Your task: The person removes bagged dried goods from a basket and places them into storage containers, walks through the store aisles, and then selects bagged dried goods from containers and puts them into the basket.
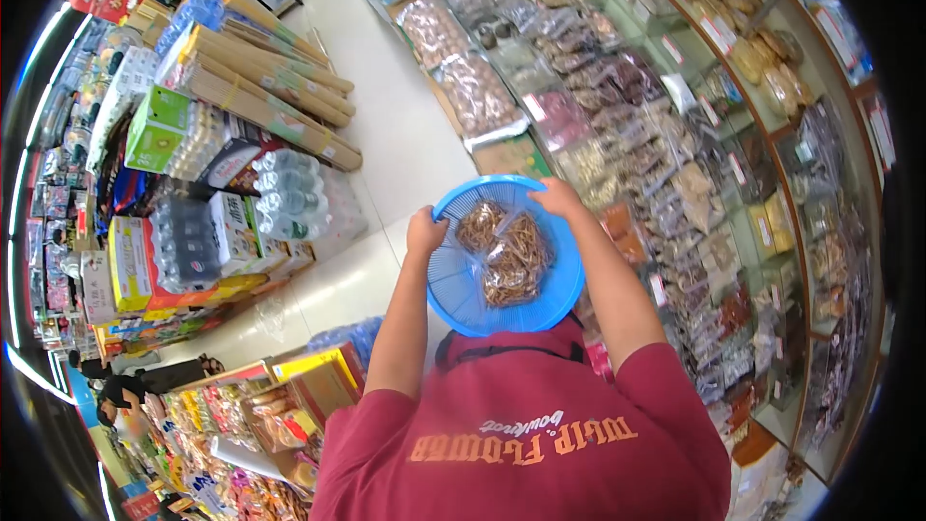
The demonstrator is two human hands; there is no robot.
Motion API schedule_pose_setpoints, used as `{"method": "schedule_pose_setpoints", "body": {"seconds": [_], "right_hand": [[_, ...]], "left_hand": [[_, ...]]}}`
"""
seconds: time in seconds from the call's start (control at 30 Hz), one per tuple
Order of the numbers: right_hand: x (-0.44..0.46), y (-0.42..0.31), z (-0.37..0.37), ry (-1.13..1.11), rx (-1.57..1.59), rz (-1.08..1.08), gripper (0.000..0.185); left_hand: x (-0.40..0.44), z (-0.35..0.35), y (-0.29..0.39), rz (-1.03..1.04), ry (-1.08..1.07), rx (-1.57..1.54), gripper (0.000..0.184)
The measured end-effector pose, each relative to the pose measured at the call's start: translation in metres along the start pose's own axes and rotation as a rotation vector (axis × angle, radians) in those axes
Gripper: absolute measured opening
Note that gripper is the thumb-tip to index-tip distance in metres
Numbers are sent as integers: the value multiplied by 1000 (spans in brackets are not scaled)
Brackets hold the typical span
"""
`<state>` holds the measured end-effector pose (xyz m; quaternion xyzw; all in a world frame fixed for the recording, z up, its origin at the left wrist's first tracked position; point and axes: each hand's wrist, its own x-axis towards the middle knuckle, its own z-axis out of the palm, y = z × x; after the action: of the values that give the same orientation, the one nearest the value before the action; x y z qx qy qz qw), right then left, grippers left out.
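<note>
A round blue plastic basket is held up in front of the red shirt. Inside it lie clear plastic bags of thin brown dried sticks. My left hand is closed on the basket's rim at the left. On the opposite side, at the upper right of the rim, my right hand grips the edge, its thumb over the rim. Neither hand touches the bags.
Bagged dried goods cover a long display on the right, with glass shelves beyond. Bottle packs and rolled mats stand left of the tiled aisle. A person is at the far lower left.
</note>
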<state>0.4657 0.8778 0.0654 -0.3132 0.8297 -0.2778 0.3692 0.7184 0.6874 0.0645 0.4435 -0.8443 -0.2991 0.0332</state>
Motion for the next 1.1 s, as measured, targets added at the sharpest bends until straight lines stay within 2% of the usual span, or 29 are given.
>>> {"method": "schedule_pose_setpoints", "body": {"seconds": [0.13,0.2,0.23,0.3,0.33,0.4,0.53,0.6,0.73,0.9,0.97,1.1], "right_hand": [[39,10,2,-1,138,31,32],[65,27,21,61,361,-40,31],[70,18,18,49,359,-31,31],[86,-4,2,-118,396,101,30],[97,-15,-1,-125,377,94,30],[119,-38,-6,-105,352,-50,30],[169,-82,-1,-116,286,-84,31],[194,-108,-2,-142,118,-6,35],[249,-148,-1,-95,50,-71,34],[328,-201,0,-43,84,-100,33],[356,-225,-1,14,186,-229,32],[411,-263,-6,-23,-34,-145,29]], "left_hand": [[64,-24,19,26,-128,89,27],[89,-33,28,18,-146,116,27],[98,-37,30,6,-129,156,27],[110,-47,28,-22,-107,180,28],[118,-54,24,-36,-95,163,28],[136,-66,11,-58,-72,130,28],[171,-82,-19,-49,-4,64,28],[190,-91,-27,-44,41,54,29],[246,-118,-45,-43,55,21,31],[336,-175,-62,15,41,-23,30],[367,-200,-67,57,60,-59,27],[426,-214,-103,92,48,-111,27]]}}
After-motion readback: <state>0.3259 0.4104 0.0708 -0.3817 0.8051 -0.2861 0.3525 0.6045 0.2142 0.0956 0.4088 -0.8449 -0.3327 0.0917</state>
